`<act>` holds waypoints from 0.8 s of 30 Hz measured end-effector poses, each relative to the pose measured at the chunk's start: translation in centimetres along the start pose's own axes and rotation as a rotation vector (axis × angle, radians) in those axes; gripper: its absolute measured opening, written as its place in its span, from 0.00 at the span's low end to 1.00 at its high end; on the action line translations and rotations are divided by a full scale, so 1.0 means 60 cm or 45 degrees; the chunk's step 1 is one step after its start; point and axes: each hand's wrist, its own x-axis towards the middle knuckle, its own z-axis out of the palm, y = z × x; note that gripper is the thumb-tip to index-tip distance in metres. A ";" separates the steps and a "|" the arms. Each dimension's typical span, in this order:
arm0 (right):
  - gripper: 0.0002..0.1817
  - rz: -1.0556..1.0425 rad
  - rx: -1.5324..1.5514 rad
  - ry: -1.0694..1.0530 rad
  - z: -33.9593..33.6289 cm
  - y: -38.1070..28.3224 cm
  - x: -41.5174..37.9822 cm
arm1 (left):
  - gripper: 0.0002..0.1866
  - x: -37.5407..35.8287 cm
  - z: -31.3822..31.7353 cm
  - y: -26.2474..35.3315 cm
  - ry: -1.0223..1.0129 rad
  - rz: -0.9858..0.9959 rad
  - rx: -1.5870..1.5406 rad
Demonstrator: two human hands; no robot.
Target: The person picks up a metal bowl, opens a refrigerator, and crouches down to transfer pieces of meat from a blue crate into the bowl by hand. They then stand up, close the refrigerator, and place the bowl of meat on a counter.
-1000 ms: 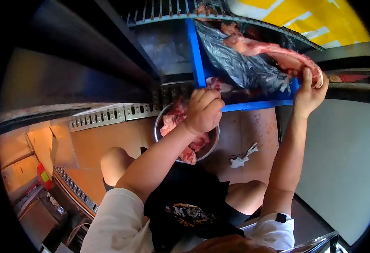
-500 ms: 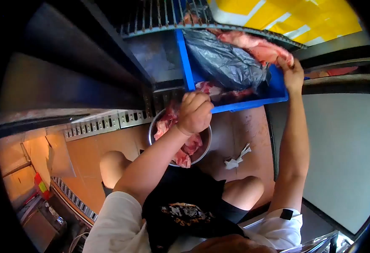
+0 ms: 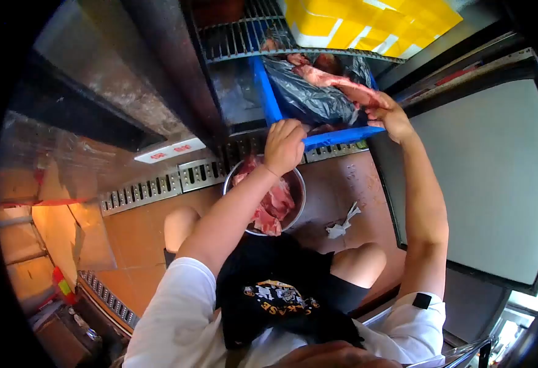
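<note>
My left hand [image 3: 284,146] is closed over the near left rim of a blue plastic bin [image 3: 336,136]. A long strip of raw meat [image 3: 336,81] lies slanting across the bin's top, over a dark plastic bag [image 3: 309,92]. At the strip's near end, the fingers of my right hand [image 3: 393,119] are closed around the meat beside the bin's right corner. Below my left forearm, a round metal bowl [image 3: 303,199] on the floor holds several raw meat pieces [image 3: 276,202]; the forearm hides part of it.
A wire shelf [image 3: 244,38] overhangs the bin, bearing a yellow-and-white package [image 3: 367,24]. On the right stands an open pale door panel [image 3: 484,178]. A slotted metal strip [image 3: 198,176] runs along the floor, and crumpled white scrap [image 3: 344,224] lies near my knee.
The blue bin has slid farther in under the wire shelf, with both hands moving along with it. The view has also shifted. The bowl stays on the floor.
</note>
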 end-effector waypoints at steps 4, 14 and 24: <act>0.26 0.009 0.201 0.064 -0.049 -0.034 -0.048 | 0.08 0.003 -0.006 0.001 -0.035 -0.054 -0.051; 0.38 -0.026 -0.607 -0.159 0.104 -0.013 -0.038 | 0.17 -0.010 -0.043 0.028 -0.060 -0.355 -0.329; 0.19 0.893 -1.614 -0.745 0.157 -0.045 0.121 | 0.12 -0.158 -0.102 -0.100 -0.338 -0.818 -0.126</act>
